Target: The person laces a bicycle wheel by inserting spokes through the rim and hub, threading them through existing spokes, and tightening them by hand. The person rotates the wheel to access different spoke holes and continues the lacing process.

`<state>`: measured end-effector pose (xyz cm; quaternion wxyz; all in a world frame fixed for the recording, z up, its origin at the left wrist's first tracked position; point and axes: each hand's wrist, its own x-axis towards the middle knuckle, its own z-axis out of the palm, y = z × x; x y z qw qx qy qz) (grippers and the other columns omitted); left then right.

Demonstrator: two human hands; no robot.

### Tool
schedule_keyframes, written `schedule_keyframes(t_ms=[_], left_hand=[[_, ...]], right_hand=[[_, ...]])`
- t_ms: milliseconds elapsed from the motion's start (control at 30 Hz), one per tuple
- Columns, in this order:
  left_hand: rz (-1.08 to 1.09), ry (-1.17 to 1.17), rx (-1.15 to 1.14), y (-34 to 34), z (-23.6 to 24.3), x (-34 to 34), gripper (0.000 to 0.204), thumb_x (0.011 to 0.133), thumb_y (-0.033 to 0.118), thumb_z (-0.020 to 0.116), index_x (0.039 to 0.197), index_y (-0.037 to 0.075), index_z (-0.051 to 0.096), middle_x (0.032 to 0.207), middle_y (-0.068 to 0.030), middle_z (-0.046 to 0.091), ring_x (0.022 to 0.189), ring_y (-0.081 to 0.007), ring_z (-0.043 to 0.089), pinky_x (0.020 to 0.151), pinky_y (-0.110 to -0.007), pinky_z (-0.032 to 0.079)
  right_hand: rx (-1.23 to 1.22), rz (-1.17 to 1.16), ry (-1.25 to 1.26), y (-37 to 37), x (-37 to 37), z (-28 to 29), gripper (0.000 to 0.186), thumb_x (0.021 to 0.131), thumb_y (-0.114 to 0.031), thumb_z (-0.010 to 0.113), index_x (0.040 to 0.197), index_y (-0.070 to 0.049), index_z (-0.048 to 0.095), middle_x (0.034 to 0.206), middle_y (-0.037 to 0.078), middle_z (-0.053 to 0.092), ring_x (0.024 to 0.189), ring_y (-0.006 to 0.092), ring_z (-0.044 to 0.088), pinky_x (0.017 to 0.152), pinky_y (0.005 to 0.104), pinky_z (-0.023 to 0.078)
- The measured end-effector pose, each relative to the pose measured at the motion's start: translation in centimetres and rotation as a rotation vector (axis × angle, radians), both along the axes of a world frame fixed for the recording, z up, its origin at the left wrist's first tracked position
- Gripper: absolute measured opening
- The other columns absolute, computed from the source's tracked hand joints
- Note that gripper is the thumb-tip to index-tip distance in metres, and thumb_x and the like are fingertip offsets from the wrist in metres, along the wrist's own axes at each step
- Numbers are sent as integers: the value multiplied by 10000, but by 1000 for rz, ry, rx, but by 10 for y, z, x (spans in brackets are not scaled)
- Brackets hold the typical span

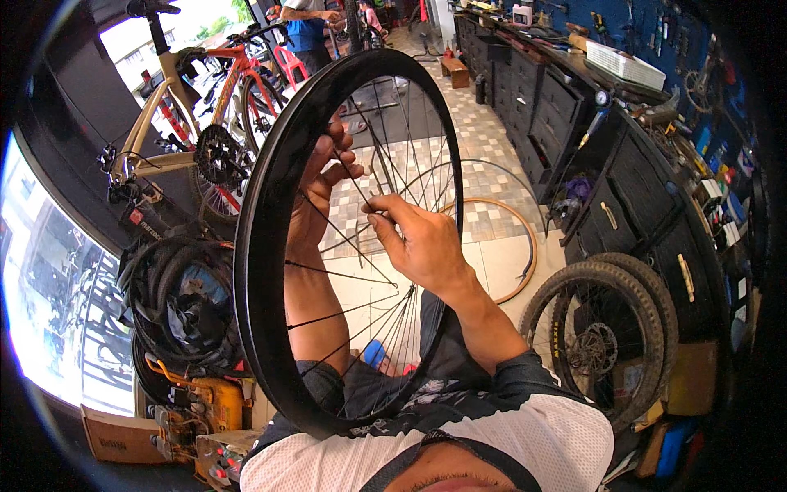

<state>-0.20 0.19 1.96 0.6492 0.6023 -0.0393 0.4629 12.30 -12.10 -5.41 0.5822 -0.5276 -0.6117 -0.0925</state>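
A black deep-rim bicycle wheel (262, 221) stands upright and slightly tilted before me, without a tyre, its lower rim against my body. My left hand (328, 176) reaches up inside the rim's left side, fingers curled round a black spoke near the upper rim; part of it is behind the rim. My right hand (418, 246) has thumb and index finger pinched on a spoke at the wheel's middle. A spoke end shows at the fingertips; whether a small part is on it, I cannot tell.
Bicycles (164, 164) stand left, above heaped black tyres (180, 303) and a yellow machine (221, 402). Two tyred wheels (533, 336) lean against dark cabinets (631, 205) at right. Loose tyres (520, 225) lie on tiles. Another person (305, 37) stands at the back.
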Motion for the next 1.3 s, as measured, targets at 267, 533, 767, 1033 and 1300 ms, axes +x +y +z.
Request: schedule_keyframes(t_ms=[267, 533, 767, 1033, 1300], left_hand=[[33, 148, 5, -4, 7, 3, 399, 1045, 323, 641, 1294, 12, 625, 1241, -72, 625, 1032, -147, 612, 843, -349, 513], [-12, 31, 70, -2, 12, -2, 418, 1051, 287, 631, 1369, 17, 614, 1313, -165, 683, 1040, -182, 655, 852, -385, 559], [10, -18, 4, 14, 0, 4, 327, 1019, 232, 685, 1280, 37, 687, 1241, -145, 718, 1080, -217, 681, 852, -425, 585], [195, -2, 88, 5, 4, 9, 315, 1002, 226, 687, 1256, 40, 698, 1198, -119, 728, 1102, -256, 688, 874, -435, 584], [293, -15, 59, -2, 0, 17, 335, 997, 238, 661, 1246, 18, 704, 1221, -133, 717, 1135, -269, 656, 926, -438, 540]], right_hand=[[-82, -1, -4, -2, 1, 2, 188, 979, -106, 702, 1157, -48, 685, 934, 163, 777, 829, 312, 783, 676, 386, 594], [-49, -7, -29, 2, 2, 0, 155, 997, -164, 683, 1127, -81, 670, 841, 139, 748, 734, 336, 747, 611, 432, 569], [-23, -24, -1, 8, 6, -4, 169, 995, -192, 698, 1130, -95, 668, 804, 152, 748, 697, 345, 746, 589, 432, 568], [-3, 23, 160, 7, 18, -15, 413, 1005, -194, 705, 1388, -81, 603, 796, 159, 758, 686, 292, 775, 586, 382, 578], [55, -104, -10, 22, 27, -14, 709, 990, -163, 685, 1639, -177, 397, 652, 150, 689, 524, 299, 684, 524, 417, 530]])
